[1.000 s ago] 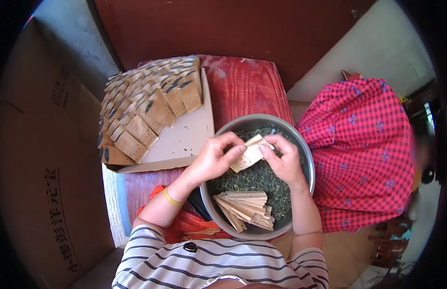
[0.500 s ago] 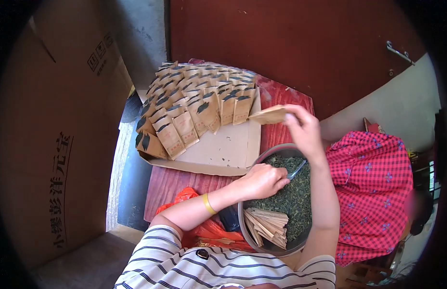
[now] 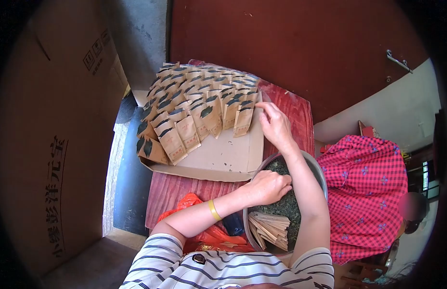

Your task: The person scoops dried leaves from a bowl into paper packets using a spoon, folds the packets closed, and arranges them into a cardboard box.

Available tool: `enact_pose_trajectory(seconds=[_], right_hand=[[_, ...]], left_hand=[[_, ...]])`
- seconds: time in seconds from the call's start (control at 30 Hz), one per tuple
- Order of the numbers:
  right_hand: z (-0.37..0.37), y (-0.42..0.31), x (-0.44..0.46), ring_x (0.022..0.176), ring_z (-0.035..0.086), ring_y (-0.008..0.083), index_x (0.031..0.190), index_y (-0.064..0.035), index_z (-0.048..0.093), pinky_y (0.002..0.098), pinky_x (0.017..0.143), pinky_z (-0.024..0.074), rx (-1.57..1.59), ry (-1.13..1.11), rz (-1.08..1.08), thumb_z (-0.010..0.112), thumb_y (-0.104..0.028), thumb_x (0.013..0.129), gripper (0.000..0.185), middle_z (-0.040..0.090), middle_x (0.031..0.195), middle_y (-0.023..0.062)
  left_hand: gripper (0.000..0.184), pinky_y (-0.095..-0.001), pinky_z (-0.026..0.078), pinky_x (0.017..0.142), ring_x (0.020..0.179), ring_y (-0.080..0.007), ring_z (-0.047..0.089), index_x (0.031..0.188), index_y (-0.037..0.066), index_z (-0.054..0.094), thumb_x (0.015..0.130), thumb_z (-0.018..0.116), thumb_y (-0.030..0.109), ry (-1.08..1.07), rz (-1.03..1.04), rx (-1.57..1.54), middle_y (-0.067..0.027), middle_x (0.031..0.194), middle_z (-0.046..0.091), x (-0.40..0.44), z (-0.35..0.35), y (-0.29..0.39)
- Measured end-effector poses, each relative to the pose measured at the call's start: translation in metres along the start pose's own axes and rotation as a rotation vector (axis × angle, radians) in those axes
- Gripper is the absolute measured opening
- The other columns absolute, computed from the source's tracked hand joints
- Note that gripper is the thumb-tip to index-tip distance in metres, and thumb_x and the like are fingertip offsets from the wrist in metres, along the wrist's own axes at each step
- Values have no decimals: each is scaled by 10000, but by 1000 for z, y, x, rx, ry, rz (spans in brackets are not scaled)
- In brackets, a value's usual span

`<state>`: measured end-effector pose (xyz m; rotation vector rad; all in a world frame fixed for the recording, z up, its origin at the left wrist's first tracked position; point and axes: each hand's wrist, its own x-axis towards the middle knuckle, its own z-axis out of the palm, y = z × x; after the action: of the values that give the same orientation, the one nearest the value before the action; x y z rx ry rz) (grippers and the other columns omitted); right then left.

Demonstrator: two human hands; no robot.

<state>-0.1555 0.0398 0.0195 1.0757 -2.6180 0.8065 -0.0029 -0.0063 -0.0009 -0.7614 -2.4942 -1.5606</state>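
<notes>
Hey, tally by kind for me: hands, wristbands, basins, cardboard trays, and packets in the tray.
Left hand and right hand: 2
Yellow wristband: 1
Basin: 1
Cardboard tray: 1
Paper packets: too overlapped to count
Total: 5, without packets

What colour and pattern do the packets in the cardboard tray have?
The packets are tan-brown with dark leaf shapes, seen best in the head view.

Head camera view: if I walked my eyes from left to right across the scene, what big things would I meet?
Large cardboard box → shallow tray full of upright paper packets → round basin of dark leaves → red checked garment.
</notes>
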Motion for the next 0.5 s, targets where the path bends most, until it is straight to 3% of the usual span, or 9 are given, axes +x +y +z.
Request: enact_pose_trajectory(seconds=[0.07, 0.1, 0.17, 0.23, 0.27, 0.4, 0.5], right_hand=[[-3, 2, -10, 920, 680, 322, 1115, -111, 678, 429, 833, 535, -97, 20, -191, 618, -57, 850, 277, 690, 1055, 114], [-3, 0, -14, 920, 680, 322, 1115, -111, 678, 429, 833, 535, -101, 26, -184, 618, -57, 850, 277, 690, 1055, 114], [3, -7, -22, 912, 690, 289, 1146, -108, 680, 414, 774, 519, -97, -189, -346, 610, -55, 847, 312, 712, 1028, 96], [14, -16, -26, 869, 695, 281, 1190, -143, 684, 413, 767, 497, -165, -437, -257, 611, -81, 845, 357, 726, 1030, 89], [17, -18, -24, 897, 694, 294, 1248, -150, 653, 432, 832, 468, -167, -537, -247, 587, -110, 835, 419, 728, 975, 142], [42, 9, -20, 928, 685, 279, 1164, -72, 659, 426, 923, 419, -266, -422, -314, 578, -105, 830, 345, 730, 936, 127], [48, 14, -11, 906, 683, 277, 1145, -89, 660, 424, 926, 421, -298, -331, -249, 579, -107, 833, 323, 728, 922, 120]], left_hand=[[209, -541, 511, 648, 674, -436, 648, 845, 18, 628, 922, 632, 212, -9, -23, 27, -241, 662, 631, 0, -1, 1], [209, -541, 511, 648, 674, -436, 648, 845, 18, 628, 922, 632, 212, -17, -18, 26, -241, 662, 631, 0, 0, 1], [187, -529, 520, 662, 692, -426, 658, 870, 24, 666, 917, 633, 203, -25, -1, 55, -241, 692, 645, 0, 3, -3], [185, -514, 531, 679, 716, -416, 668, 901, 32, 710, 909, 642, 204, -63, 12, 60, -236, 747, 668, 0, 4, -5], [187, -510, 535, 685, 722, -412, 671, 913, 35, 723, 908, 646, 206, -44, 23, 40, -233, 768, 675, -1, 4, -7], [193, -498, 543, 693, 738, -408, 673, 922, 30, 736, 902, 651, 202, -46, 11, 73, -230, 802, 683, 1, 2, -5], [191, -495, 543, 692, 744, -409, 672, 923, 27, 733, 903, 648, 197, -65, -2, 106, -233, 805, 682, 1, -1, -3]])
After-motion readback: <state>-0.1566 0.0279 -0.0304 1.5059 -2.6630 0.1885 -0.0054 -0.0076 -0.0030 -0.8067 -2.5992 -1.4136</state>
